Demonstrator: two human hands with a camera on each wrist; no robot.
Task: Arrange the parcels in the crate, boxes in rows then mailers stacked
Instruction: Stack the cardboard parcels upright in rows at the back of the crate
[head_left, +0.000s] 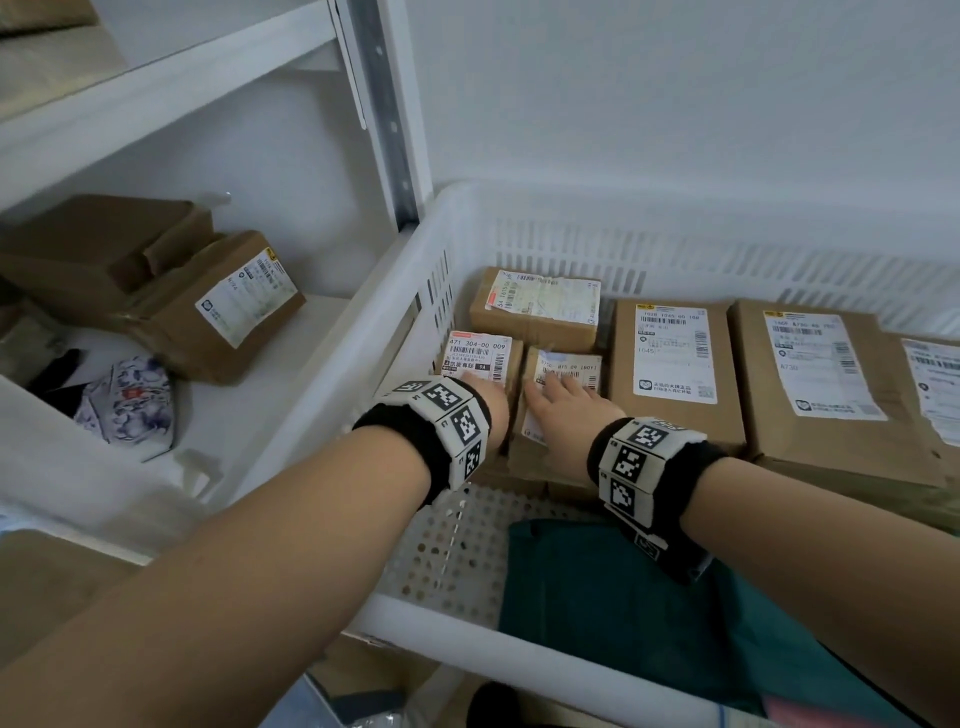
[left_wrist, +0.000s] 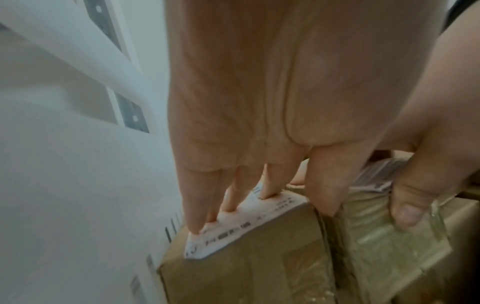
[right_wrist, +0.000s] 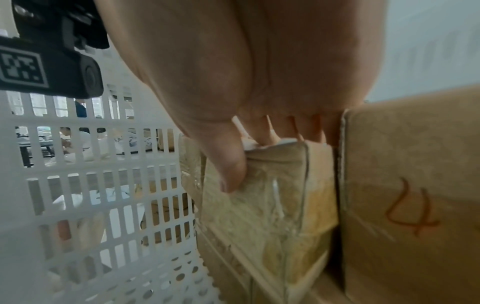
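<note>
In the white crate (head_left: 571, 218), my left hand (head_left: 485, 397) rests straight fingers (left_wrist: 228, 195) on the labelled top of a small cardboard box (head_left: 478, 356) in the left rear corner. Its index finger dips into the gap beside it, and the thumb touches the neighbouring taped box (left_wrist: 389, 257). My right hand (head_left: 563, 410) lies flat on that taped box (head_left: 571, 364), thumb (right_wrist: 231, 174) pressed on its near face (right_wrist: 259, 205). A third small box (head_left: 540, 312) sits behind them. Larger labelled boxes (head_left: 675, 364) (head_left: 821, 374) line the back row.
A teal mailer (head_left: 623, 597) lies on the crate floor near the front. The slotted crate wall (right_wrist: 91, 185) is close on the left. A shelf (head_left: 291, 332) to the left holds cardboard boxes (head_left: 218, 312) and a patterned mailer (head_left: 130, 400).
</note>
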